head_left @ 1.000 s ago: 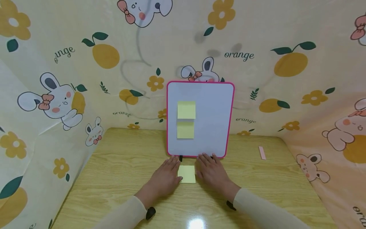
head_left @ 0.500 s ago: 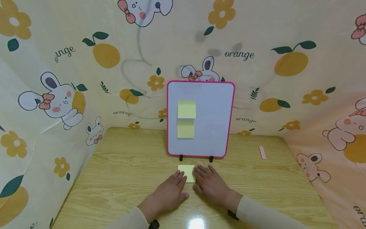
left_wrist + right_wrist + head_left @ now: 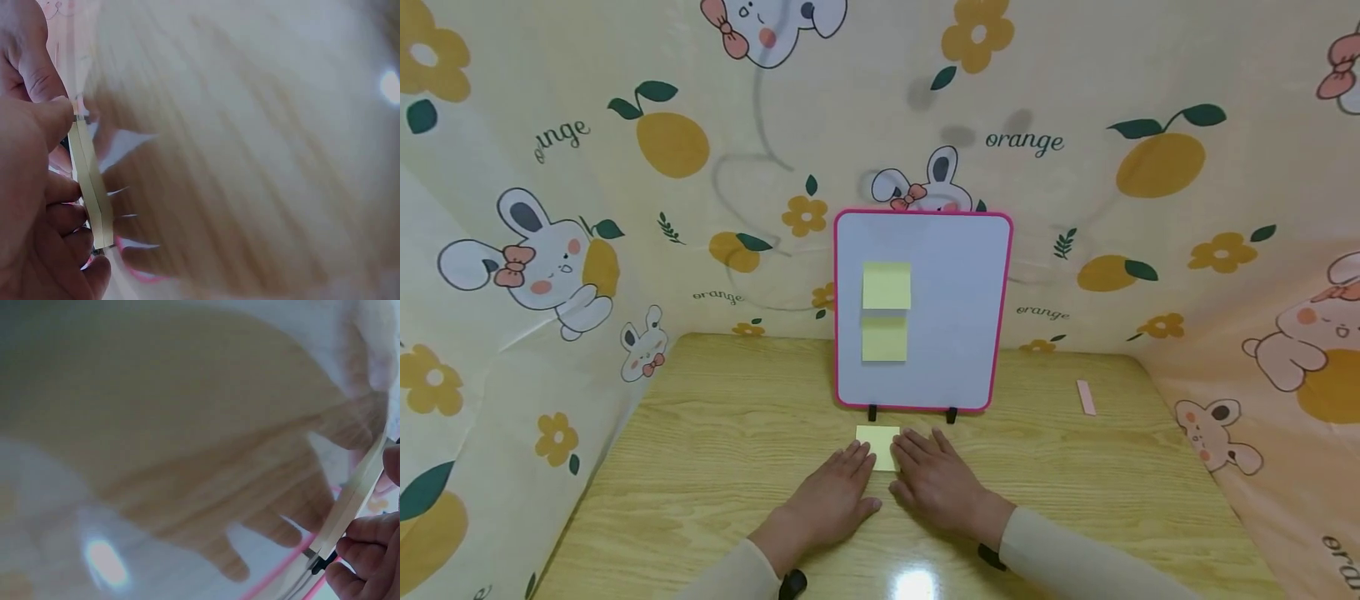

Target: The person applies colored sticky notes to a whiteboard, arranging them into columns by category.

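Note:
A pad of pale yellow sticky notes lies on the wooden table between my two hands. My left hand, palm down, has its straight fingertips on the pad's left side. From the other side my right hand lays its extended fingers along the right edge. Both wrist views show the pad edge-on, so its thickness is visible. Just behind stands a whiteboard with a pink frame, bearing an upper sticky note and a lower sticky note on its left half.
Two black feet, a left foot and a right foot, jut out under the whiteboard. A small pink strip lies on the table at the right. Printed cloth walls the table in at back and sides.
Both hands have drawn back from the whiteboard's bottom edge to the pad's sides. The pad has shifted slightly left and toward the board.

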### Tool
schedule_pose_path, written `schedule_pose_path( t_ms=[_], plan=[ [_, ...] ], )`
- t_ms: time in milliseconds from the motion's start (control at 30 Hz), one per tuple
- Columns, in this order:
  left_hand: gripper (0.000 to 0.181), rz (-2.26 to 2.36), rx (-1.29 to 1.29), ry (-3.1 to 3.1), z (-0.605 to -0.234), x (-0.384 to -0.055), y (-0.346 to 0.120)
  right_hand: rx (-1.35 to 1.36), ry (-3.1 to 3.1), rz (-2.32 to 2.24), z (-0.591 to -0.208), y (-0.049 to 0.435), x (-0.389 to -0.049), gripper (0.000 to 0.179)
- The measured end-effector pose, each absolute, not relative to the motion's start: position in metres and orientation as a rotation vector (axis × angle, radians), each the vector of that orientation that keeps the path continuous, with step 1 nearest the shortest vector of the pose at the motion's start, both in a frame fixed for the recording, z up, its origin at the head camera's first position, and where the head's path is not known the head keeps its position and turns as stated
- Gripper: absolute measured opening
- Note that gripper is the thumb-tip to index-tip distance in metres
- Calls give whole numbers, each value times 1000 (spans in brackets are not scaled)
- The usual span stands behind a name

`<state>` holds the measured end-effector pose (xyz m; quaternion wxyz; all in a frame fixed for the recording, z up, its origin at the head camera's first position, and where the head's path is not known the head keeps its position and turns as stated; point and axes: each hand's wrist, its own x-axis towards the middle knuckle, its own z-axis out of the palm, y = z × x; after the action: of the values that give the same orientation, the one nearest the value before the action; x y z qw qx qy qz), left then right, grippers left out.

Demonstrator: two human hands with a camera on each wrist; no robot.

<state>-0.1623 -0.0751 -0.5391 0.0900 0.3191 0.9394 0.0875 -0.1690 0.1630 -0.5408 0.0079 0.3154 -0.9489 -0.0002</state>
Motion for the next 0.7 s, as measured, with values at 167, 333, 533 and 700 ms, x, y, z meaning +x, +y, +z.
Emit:
schedule_pose_path(
  t_ms=[167,333,533,700],
  plan=[
    [70,310,942,2807,-541,-164,-86,979,-2990,14,-539,150,-173,62],
    [70,330,943,2828,-545,-165,-98,990,-2989,-26,-540,138,-177,62],
    [69,366,940,2846,-547,-168,-109,984,-3008,-33,-543,127,-181,63],
    [69,378,948,2844,-546,-168,-110,976,-3017,-43,-544,124,-182,63]
  ],
)
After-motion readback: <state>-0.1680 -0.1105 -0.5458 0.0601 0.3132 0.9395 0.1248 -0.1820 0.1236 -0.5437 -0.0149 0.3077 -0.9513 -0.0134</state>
